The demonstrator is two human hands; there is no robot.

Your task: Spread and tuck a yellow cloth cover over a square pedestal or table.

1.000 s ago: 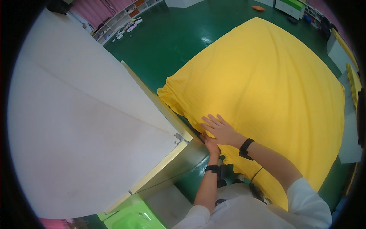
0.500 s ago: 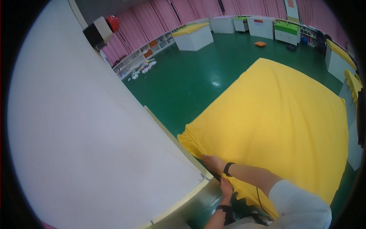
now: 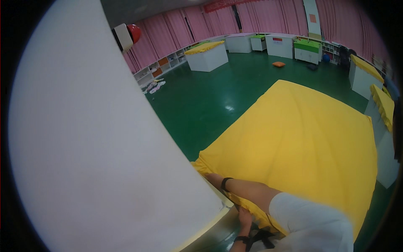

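Observation:
A large yellow cloth (image 3: 294, 147) is spread over a broad flat-topped thing, its gathered hem hanging along the near left side. My right hand (image 3: 214, 179) reaches across from the right to that hem, beside the white panel. Its fingers are hidden in the gap between the cloth and the panel's edge. Nearer to me, my left hand (image 3: 244, 217) comes up from below, just off the panel's corner. Its fingers are bent at the hem of the cloth, with the fingertips out of sight.
The big white panel (image 3: 105, 147) with a pale yellow edge fills the left side, close to both hands. White blocks with yellow covers (image 3: 205, 59) stand on the green floor (image 3: 210, 105). An orange cushion (image 3: 278, 64) lies farther off, before a green-topped cabinet (image 3: 306, 51).
My right hand has moved left and slightly down along the hem, its fingers now deeper beside the panel. My left hand sits a little lower. The whole view has shifted.

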